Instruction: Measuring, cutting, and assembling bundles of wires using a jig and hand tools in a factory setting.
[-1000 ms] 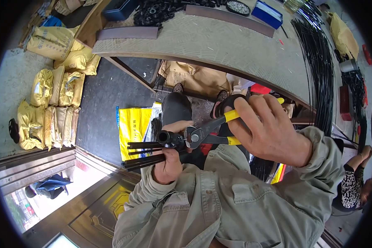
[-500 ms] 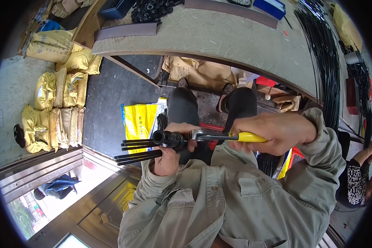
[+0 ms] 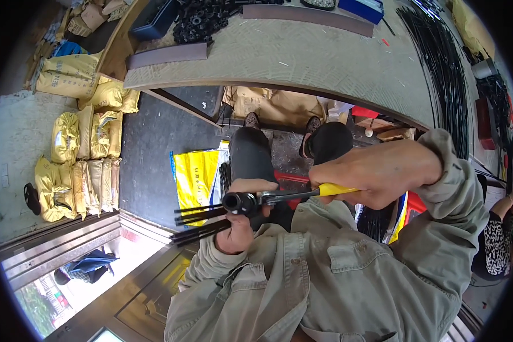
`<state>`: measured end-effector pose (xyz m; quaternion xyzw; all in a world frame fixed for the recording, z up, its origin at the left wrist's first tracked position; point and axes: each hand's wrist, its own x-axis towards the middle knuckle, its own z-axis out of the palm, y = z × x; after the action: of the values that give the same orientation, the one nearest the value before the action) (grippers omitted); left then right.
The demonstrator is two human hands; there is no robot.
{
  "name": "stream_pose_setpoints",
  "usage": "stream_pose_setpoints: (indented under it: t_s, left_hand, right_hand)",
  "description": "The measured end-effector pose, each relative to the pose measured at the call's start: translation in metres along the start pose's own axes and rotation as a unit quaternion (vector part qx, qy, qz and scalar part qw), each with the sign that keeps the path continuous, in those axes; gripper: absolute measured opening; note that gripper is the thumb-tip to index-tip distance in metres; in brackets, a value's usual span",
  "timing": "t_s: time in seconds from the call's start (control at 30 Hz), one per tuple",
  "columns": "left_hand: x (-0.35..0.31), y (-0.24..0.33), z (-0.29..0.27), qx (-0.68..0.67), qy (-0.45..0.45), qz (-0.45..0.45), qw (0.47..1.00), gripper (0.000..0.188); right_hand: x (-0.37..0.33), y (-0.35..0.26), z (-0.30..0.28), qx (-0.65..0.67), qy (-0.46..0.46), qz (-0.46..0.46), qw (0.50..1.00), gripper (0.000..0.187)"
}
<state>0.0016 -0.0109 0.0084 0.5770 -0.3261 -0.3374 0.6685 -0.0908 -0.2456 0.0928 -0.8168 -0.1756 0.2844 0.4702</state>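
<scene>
My left hand (image 3: 236,235) is closed around a black ring-shaped fitting (image 3: 231,200) with a hollow round end. Several thin black rods (image 3: 199,215) stick out to the left from beside it; whether they are joined to the fitting, I cannot tell. In my right hand (image 3: 382,171) is a pair of pliers (image 3: 293,195) with yellow grips. Its metal jaws lie at the fitting's right side, close to my left thumb. The fingers of my left hand partly hide what the jaws bite on. Both hands are over my lap.
A workbench (image 3: 325,62) spans the far side, bearing a heap of black parts (image 3: 196,23), a blue box (image 3: 362,8) and a long bundle of black rods (image 3: 439,74). Yellow sacks (image 3: 68,137) are stacked at left. A yellow bag (image 3: 196,176) lies on the floor. Another person (image 3: 493,245) is at far right.
The pliers' jaws have come down against the fitting's side, and the fitting has turned so its hollow end faces up more. The rods now slant lower to the left.
</scene>
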Motion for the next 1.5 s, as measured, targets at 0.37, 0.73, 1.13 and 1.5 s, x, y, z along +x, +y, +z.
stream_pose_setpoints:
  t_s: [0.37,0.73,1.13,1.5]
  left_hand:
    - [0.032,-0.04,0.007,0.026,0.209,0.112,0.971,0.044]
    - [0.068,-0.006,-0.079,-0.476,0.264,0.197,0.815,0.04]
    - [0.062,-0.007,0.022,0.012,-0.004,0.115,0.993,0.024]
    - [0.048,-0.006,0.024,-0.008,0.011,0.132,0.991,0.023]
  right_hand:
    - [-0.015,0.107,-0.042,-0.42,0.416,0.288,0.753,0.031]
    - [0.078,0.082,0.115,0.304,0.43,-0.156,0.835,0.082]
    - [0.091,0.105,0.078,0.166,0.565,-0.205,0.782,0.018]
    - [0.099,0.068,0.084,0.325,0.584,-0.231,0.707,0.034]
